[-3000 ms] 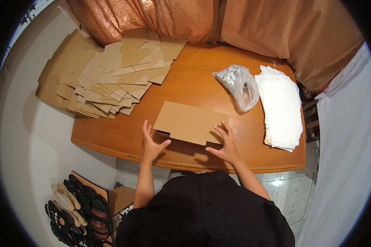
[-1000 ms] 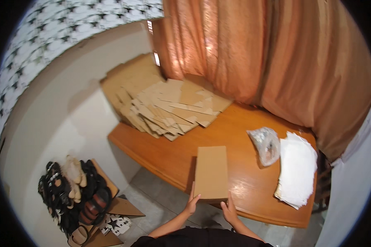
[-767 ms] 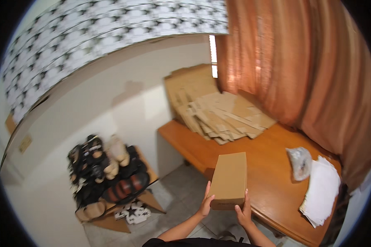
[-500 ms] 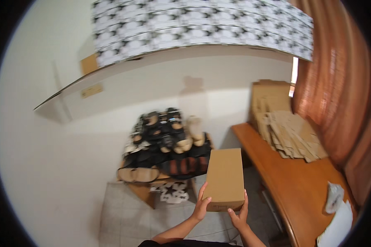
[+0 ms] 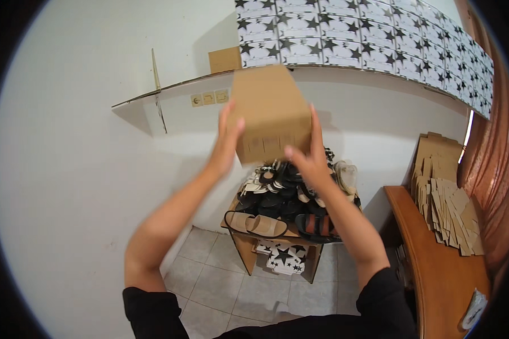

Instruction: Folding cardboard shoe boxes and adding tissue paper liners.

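A closed brown cardboard box (image 5: 268,93) is held up in front of me between both hands, its printed end toward me. My left hand (image 5: 227,138) presses on its left side, with the thumb at the near edge. On the opposite side, my right hand (image 5: 311,152) grips the lower right corner. The box's far end overlaps the edge of a wall shelf (image 5: 192,81); I cannot tell whether it touches. On that shelf, a single brown box (image 5: 225,60) stands left of stacked white boxes with black stars (image 5: 345,34).
Below, a small wooden table (image 5: 243,251) carries several sandals (image 5: 266,225), with star-printed boxes (image 5: 285,257) underneath. At right, a brown desk (image 5: 418,243) bears flattened cardboard (image 5: 452,209) and a plastic-wrapped item (image 5: 474,309). Wall sockets (image 5: 208,99) sit under the shelf; a copper curtain (image 5: 483,164) hangs right.
Both hands have raised the brown box from waist level up to shelf height. The view has swung left, so the shelf and table now appear farther right.
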